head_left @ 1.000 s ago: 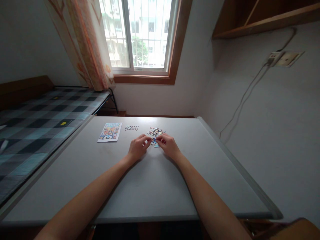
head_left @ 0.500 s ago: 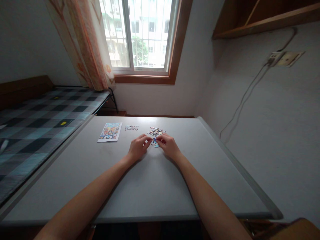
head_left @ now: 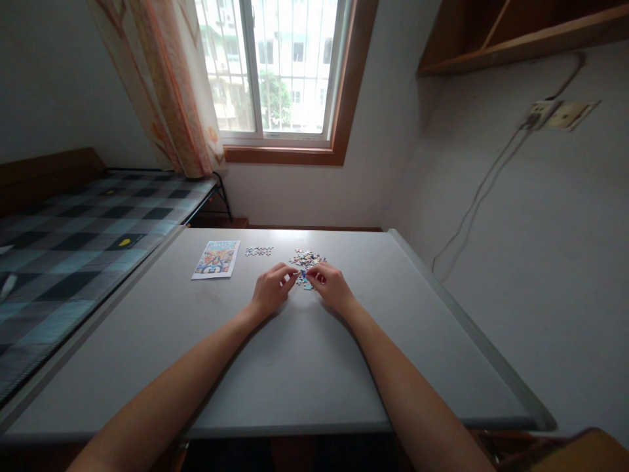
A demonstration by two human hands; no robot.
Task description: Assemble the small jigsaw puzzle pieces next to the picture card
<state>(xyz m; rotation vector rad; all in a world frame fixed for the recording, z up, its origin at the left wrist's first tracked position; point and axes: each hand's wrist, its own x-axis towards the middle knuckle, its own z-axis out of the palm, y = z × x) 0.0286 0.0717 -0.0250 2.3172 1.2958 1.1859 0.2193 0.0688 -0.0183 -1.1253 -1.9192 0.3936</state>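
Between my fingertips is a small dark blue jigsaw puzzle piece [head_left: 303,274], just above the table. My left hand [head_left: 272,288] comes from the left, its thumb and forefinger pinched at the piece's left side. From the other side, my right hand [head_left: 332,286] pinches at the same blue part; whether it is one piece or two joined ones is too small to tell. A heap of loose puzzle pieces [head_left: 307,257] lies just beyond my fingers. Several more pieces, some light blue [head_left: 308,286], are scattered below and between my hands.
On the grey-white table [head_left: 295,367], a colourful picture sheet [head_left: 216,260] lies at the left. Beside it sits a flat patch of puzzle pieces [head_left: 259,251]. A checked bed [head_left: 122,216] adjoins the table's left side; a wall with a hanging cable [head_left: 472,203] stands at the right.
Both hands stay almost in place. The fingertips shift very slightly, and the blue piece between them moves a little to the left.
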